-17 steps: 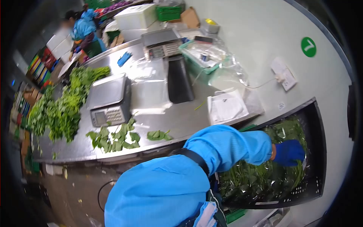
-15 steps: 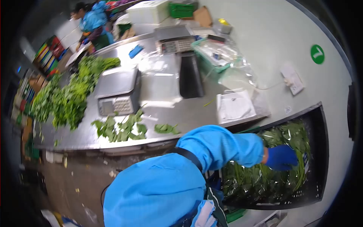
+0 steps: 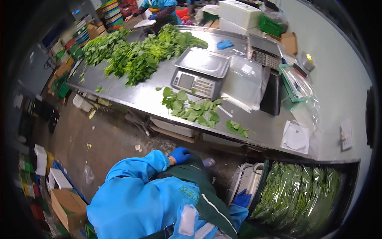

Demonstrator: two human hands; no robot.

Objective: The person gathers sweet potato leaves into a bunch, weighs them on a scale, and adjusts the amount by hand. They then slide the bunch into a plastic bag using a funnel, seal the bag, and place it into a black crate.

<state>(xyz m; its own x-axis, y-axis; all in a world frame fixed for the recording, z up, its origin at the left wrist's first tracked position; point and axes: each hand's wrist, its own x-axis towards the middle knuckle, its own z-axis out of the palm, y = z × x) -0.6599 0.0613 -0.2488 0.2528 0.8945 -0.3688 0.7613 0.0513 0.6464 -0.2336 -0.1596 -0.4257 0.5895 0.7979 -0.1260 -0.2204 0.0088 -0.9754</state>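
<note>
My left hand [image 3: 180, 155], in a blue glove, rests on the dark green apron [image 3: 189, 173] over my leg. Its fingers lie stretched along the cloth and nothing shows in them. Low on the other side is my right hand [image 3: 242, 198], also blue-gloved, with orange at a fingertip. It is open and holds nothing visible, just left of the black crate [image 3: 260, 190]. Inside that crate, clear bags of leafy greens [image 3: 296, 195] lie side by side, their stems running lengthwise.
The steel table [image 3: 131, 101] bears bunched greens [image 3: 135, 63], loose leaves [image 3: 191, 107], a scale [image 3: 199, 77], clear plastic bags [image 3: 242, 81] and white paper [image 3: 295, 137]. Another scale [image 3: 264, 51] stands farther back. A co-worker [image 3: 159, 8] is across the table. Cardboard box [image 3: 69, 207] at lower left.
A gloved hand that was reaching over the bagged greens has withdrawn from the crate. The view has swung left, and both my hands now show outside the crate.
</note>
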